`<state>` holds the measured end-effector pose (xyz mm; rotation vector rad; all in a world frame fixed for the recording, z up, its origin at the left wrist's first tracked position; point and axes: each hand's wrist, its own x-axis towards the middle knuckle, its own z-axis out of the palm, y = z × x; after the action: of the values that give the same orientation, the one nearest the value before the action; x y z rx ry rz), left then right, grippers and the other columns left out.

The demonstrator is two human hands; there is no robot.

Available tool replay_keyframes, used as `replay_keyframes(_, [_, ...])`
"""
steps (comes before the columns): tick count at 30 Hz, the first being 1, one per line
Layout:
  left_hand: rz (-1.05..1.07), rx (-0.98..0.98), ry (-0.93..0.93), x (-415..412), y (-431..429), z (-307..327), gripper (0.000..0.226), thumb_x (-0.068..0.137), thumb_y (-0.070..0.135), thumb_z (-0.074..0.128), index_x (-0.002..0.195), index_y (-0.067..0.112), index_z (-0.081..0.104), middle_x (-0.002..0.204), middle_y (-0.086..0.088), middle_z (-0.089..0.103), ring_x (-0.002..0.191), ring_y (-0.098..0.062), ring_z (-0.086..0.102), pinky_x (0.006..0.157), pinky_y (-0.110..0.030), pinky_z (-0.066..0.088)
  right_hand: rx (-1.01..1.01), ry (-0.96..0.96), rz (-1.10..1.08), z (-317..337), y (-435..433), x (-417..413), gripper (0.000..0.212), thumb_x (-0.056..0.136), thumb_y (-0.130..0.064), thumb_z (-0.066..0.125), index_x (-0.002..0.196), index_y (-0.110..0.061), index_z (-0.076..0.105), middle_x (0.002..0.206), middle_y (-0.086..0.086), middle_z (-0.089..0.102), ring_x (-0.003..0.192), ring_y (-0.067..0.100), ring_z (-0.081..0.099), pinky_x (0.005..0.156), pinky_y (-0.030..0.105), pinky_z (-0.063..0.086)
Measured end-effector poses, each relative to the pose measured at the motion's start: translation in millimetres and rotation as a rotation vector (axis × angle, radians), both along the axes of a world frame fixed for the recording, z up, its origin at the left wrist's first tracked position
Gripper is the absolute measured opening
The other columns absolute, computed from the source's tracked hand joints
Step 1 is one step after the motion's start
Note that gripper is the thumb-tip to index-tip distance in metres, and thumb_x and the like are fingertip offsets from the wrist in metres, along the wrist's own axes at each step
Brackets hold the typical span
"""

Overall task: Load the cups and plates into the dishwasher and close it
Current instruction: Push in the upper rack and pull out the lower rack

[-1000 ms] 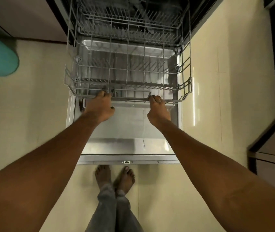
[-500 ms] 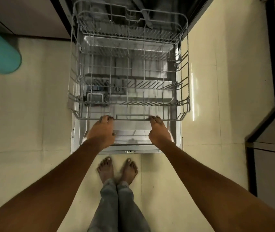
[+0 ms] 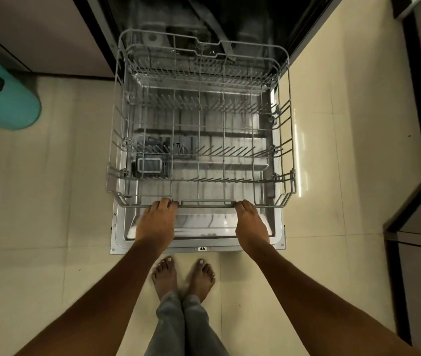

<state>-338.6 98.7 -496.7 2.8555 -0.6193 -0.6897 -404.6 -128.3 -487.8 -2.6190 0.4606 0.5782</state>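
My left hand (image 3: 156, 223) and right hand (image 3: 251, 224) curl over the six-o'clock rail of the empty grey wire dishwasher rack (image 3: 199, 150); an uneven pull could jam it askew.

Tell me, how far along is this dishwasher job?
Early. The dishwasher door lies open and the lower rack sits out over it. Both the left hand and right hand grip its front rail. No cups or plates are in the rack, so loading and closing remain.

no legible txt, dishwasher door (image 3: 204, 227) mark unreadable
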Motion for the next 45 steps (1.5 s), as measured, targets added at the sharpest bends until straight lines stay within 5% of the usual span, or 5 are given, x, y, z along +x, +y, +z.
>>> replay_keyframes(16, [-0.134, 0.147, -0.014, 82.0, -17.4, -0.8, 0.035, 0.093, 0.005, 0.051, 0.124, 0.022, 0.057, 0.12, -0.002, 0.06, 0.102, -0.022, 0.063, 0.083, -0.036, 0.052, -0.111, -0.072, -0.02, 4.9, -15.5, 70.9, 0.045, 0.082, 0.016, 0.051, 0.114, -0.011, 0.067, 0.107, 0.008, 0.066, 0.097, 0.025, 0.062, 0.073, 0.037, 0.056])
replay_keyframes(25, [-0.07, 0.064, -0.038, 74.8, -12.0, 6.0, 0.04, 0.088, 0.023, 0.056, 0.128, 0.022, 0.051, 0.127, -0.001, 0.057, 0.115, -0.022, 0.055, 0.099, -0.041, 0.043, -0.039, -0.03, -0.047, 18.2, -20.0, 81.1, 0.044, 0.082, 0.013, 0.046, 0.117, -0.007, 0.064, 0.114, 0.011, 0.064, 0.102, 0.03, 0.062, 0.081, 0.032, 0.052])
replay_keyframes(33, [-0.108, -0.068, -0.152, 67.8, -1.5, 90.7, 0.037, 0.088, 0.022, 0.055, 0.124, 0.015, 0.055, 0.124, -0.005, 0.06, 0.117, -0.021, 0.052, 0.106, -0.037, 0.034, 0.002, -0.138, -0.082, 96.0, -6.4, 80.9, 0.025, 0.099, -0.019, 0.042, 0.107, -0.006, 0.062, 0.099, 0.011, 0.064, 0.085, 0.026, 0.063, 0.068, 0.031, 0.05])
replay_keyframes(38, [-0.012, -0.094, -0.181, 66.4, 7.8, 169.4, 0.049, 0.094, 0.031, 0.048, 0.139, 0.011, 0.044, 0.146, -0.007, 0.045, 0.14, -0.023, 0.032, 0.118, -0.037, 0.016, 0.06, -0.228, -0.106, 176.6, 16.3, 90.3, 0.027, 0.101, -0.025, 0.041, 0.102, -0.009, 0.062, 0.089, 0.001, 0.055, 0.077, 0.018, 0.056, 0.066, 0.024, 0.036])
replay_keyframes(45, [0.178, -0.165, -0.212, 84.6, 32.9, 284.9, 0.049, 0.088, 0.03, 0.056, 0.134, 0.014, 0.049, 0.139, -0.007, 0.051, 0.134, -0.022, 0.039, 0.114, -0.035, 0.022, 0.206, -0.36, -0.104, 287.3, 64.2, 126.0, 0.031, 0.102, -0.031, 0.036, 0.093, -0.013, 0.059, 0.087, -0.001, 0.055, 0.079, 0.015, 0.051, 0.069, 0.028, 0.037])
